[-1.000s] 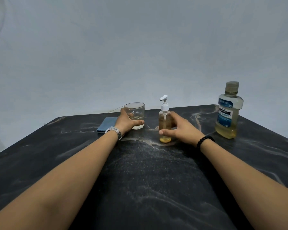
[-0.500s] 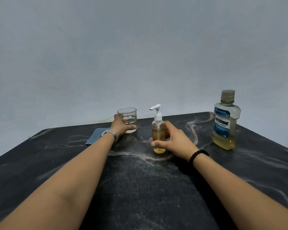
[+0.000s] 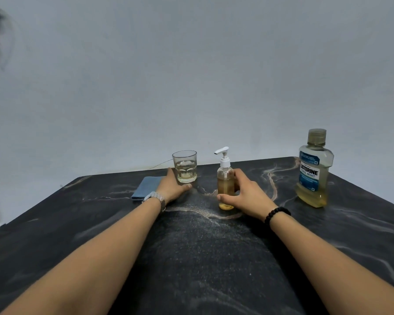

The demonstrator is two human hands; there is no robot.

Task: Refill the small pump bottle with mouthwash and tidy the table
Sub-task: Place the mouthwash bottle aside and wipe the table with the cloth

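Head view: dark marbled table (grey wall).

Dim, soft light; wide-angle edge distortion

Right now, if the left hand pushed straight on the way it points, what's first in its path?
The clear glass tumbler: the left hand already grips its base; beyond it seems only bare dark marble table.

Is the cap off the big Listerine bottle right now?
No. The Listerine bottle stands upright at the right of the table with its cap on, and neither hand touches it.
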